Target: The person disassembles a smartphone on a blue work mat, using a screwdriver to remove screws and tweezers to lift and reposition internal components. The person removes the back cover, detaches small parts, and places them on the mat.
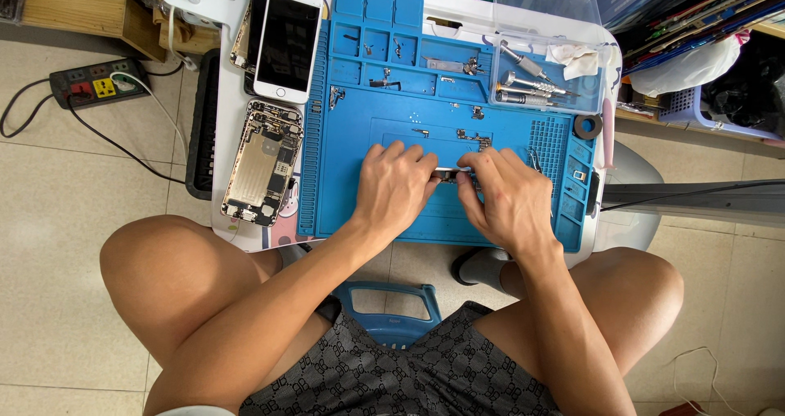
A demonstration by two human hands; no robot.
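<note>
- Head view: both hands meet over the blue repair mat (507,142), working a small metal part (448,172). Best done with wrists braced on the mat and light, steady pressure.
- Left hand (395,189): fingers curled nearly closed, pinching the part's left end.
- Right hand (511,199): fingertips pinched on its right end; possibly also holding a fine tool, too small to tell.

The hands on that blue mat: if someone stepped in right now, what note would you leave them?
Left hand and right hand together pinch a small metal part over the blue mat.
Opened phone body lies left of the mat, its screen above it.
Loose small parts sit in the mat's compartments; screwdrivers lie in the clear tray.
Done: phone opened. Left: the part is still in the hands.
</note>
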